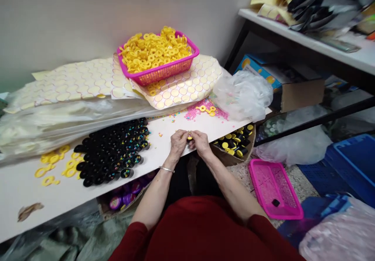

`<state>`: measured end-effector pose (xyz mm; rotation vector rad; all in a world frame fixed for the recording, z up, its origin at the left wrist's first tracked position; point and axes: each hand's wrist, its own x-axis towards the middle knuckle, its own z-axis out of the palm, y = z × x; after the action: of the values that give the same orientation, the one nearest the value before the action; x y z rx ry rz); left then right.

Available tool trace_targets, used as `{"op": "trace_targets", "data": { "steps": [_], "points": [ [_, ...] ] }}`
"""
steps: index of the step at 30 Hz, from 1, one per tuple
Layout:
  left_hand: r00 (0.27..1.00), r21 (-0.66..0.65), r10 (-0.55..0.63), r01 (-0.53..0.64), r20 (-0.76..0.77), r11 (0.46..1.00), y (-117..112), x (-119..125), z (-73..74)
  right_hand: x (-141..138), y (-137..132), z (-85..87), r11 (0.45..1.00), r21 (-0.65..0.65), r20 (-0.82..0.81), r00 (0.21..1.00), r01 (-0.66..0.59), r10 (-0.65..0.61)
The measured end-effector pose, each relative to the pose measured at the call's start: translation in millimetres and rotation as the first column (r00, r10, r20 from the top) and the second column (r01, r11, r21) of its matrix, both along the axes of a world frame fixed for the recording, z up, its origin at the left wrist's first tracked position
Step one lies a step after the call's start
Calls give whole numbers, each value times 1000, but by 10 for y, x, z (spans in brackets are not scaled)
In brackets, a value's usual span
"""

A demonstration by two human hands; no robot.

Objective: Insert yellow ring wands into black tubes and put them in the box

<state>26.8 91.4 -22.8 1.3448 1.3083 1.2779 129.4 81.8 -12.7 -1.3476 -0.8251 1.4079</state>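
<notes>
My left hand (178,143) and my right hand (200,142) meet at the front edge of the white table (26,181). Both pinch a small piece with a yellow cap (190,138) between their fingertips. A silver bangle sits on my left wrist. To the left lies a block of several black tubes (113,151) filled with coloured beads. To the right, a cardboard box (234,144) holds black tubes with yellow caps.
A pink basket (159,71) of yellow rings stands at the back on round-sticker sheets. Loose yellow rings (54,165) lie at left, pink beads (205,110) and a plastic bag (243,95) at right. A pink basket (275,190) and a blue crate (350,163) are on the floor.
</notes>
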Motion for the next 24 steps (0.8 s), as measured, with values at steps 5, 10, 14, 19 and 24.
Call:
{"op": "trace_targets", "data": {
  "steps": [5,10,14,19,24],
  "points": [
    [995,-3,-19,19,-94,1000,10,-41,29,-95,-3,-49,999,-9,17,999,44,-43],
    [994,-16,-77,76,-83,997,103,-89,-69,-154,80,-61,995,-68,-32,997,69,-71],
    [992,-42,-94,90,-81,995,148,-100,-120,-185,101,-70,996,-60,-83,994,67,-72],
    [993,-84,-35,26,-113,996,156,-76,-64,-217,103,3,989,-88,-83,989,118,-125],
    [975,-79,11,-29,-221,996,222,-83,-144,-208,136,37,979,-128,-99,981,156,-170]
  ]
}}
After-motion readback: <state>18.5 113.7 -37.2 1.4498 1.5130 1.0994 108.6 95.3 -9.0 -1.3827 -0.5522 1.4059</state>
